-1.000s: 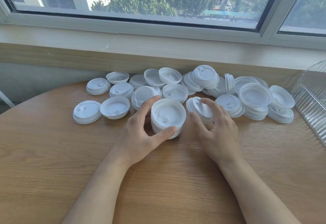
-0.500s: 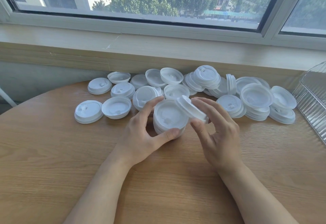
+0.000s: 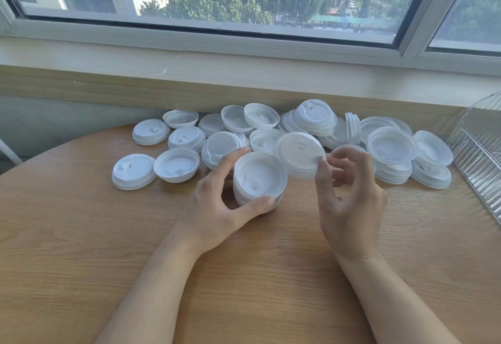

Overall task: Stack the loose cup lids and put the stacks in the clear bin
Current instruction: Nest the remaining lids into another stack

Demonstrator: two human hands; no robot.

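Lids (image 3: pixel 320 126) lie heaped along the far edge of the counter (image 3: pixel 81 235), against the wall under the window, some dome up, some hollow up, a few already nested; the bin (image 3: pixel 477 153) waits at the right edge, within easy reach for when a stack is done. Nearer the person, a short stack (image 3: pixel 259 178) stands hollow side up on the counter. The left hand (image 3: pixel 217 208) steadies it, thumb on the near rim and fingers curled round the far side, likely so the stack cannot slide or tip as another lid goes on. The right hand (image 3: pixel 349 197) holds one lid (image 3: pixel 299 155) just above and to the right of the stack, tilted, its flat face toward the camera. That grip is a light pinch: thumb and fingertips meet on the lid's right edge, the other fingers loosely curled behind. Tilted so, the lid seems to be mid-turn, to match the stack before nesting.
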